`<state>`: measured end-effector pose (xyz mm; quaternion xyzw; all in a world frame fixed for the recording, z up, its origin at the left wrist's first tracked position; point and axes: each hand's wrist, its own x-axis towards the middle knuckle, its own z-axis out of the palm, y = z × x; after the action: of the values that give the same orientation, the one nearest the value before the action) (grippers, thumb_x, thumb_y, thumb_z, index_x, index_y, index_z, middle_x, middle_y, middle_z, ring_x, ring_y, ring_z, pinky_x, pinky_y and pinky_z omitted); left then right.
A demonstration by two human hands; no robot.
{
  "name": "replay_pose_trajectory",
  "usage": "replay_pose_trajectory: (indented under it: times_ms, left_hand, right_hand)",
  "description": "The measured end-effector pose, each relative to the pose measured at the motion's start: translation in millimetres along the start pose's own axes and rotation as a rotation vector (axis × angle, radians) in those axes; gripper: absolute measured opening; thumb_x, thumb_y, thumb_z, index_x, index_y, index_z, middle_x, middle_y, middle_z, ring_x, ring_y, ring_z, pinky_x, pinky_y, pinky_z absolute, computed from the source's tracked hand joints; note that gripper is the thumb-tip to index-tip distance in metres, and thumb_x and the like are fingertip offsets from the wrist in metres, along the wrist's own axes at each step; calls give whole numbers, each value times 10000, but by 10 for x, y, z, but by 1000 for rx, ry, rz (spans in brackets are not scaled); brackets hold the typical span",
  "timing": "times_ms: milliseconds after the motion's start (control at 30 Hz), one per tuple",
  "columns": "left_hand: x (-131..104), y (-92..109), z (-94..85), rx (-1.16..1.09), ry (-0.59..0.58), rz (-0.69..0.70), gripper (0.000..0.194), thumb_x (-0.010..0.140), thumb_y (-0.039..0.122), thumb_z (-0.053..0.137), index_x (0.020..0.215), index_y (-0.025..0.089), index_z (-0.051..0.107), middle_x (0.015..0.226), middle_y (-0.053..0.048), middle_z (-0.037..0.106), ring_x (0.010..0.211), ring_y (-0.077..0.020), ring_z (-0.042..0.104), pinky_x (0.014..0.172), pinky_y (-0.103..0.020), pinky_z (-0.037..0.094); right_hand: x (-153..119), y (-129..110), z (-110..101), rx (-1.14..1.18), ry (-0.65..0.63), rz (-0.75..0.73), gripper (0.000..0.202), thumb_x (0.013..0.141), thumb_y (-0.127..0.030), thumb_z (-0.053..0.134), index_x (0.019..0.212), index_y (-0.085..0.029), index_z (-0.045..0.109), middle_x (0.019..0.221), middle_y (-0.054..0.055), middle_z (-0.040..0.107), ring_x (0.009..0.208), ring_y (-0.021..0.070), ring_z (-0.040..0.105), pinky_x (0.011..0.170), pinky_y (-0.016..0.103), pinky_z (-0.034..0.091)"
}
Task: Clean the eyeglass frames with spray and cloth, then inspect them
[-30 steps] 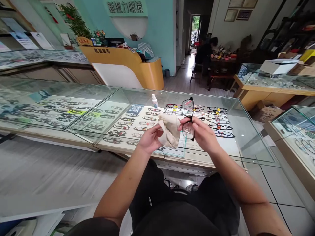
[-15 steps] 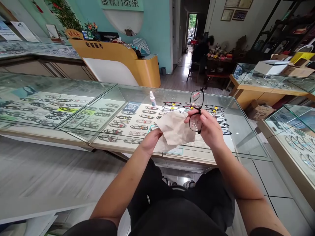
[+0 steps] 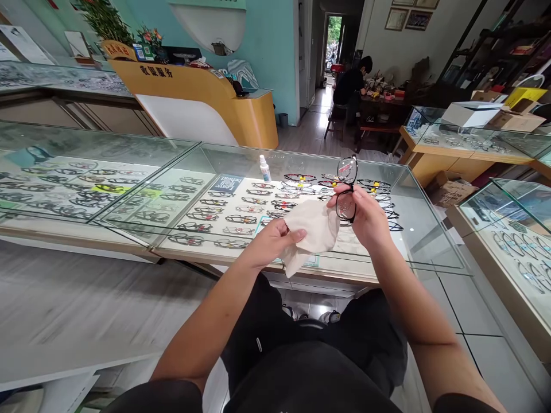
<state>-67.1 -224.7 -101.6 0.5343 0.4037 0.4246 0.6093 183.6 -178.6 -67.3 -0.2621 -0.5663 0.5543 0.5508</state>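
Between thumb and fingers, my left hand grips a pale beige cleaning cloth that hangs loosely over the display case. My right hand pinches a pair of black-framed eyeglasses near the bridge. The glasses are held on end, one lens above the other, with small printing on the lenses. The cloth's right edge lies close to the lower lens; I cannot tell whether they touch. Behind the hands, a white spray bottle stands upright on the glass case.
The glass display case with rows of eyeglasses runs across in front of me. Another case stands at right, beside cardboard boxes. A yellow counter is beyond. A person sits at a table further back.
My left thumb has moved over the front of the cloth, and the cloth is bunched differently, its lower corner hanging down. The eyeglasses stay in my right hand. The view has shifted slightly.
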Motion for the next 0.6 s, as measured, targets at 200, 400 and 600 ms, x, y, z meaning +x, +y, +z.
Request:
replay_pose_trajectory:
  times_ms: [200, 400, 600]
  left_hand:
    - [15, -12, 32, 42, 223, 32, 510, 725, 629, 976, 853, 165, 806, 797, -69, 790, 729, -208, 699, 641, -298, 538]
    - [160, 5, 260, -45, 404, 86, 584, 768, 682, 933, 974, 155, 786, 910, -69, 814, 815, -198, 715, 717, -287, 550]
    - [201, 72, 433, -99, 378, 97, 553, 773, 600, 964, 1082, 180, 778, 1006, -72, 825, 922, -234, 743, 777, -312, 569]
  right_hand:
    - [-182, -32, -83, -51, 48, 10, 277, 1031, -491, 691, 1119, -256, 809, 986, 47, 811, 1066, 264, 765, 1135, 454, 545]
    - [-464, -151, 150, 140, -82, 156, 277, 1038, -513, 709, 1124, -261, 788, 1223, 92, 773, 1190, 270, 728, 951, 438, 682]
    - [-496, -17, 288, 165, -144, 191, 290, 1035, -541, 724, 1125, -272, 778, 1246, 85, 780, 1278, 278, 717, 1082, 461, 637]
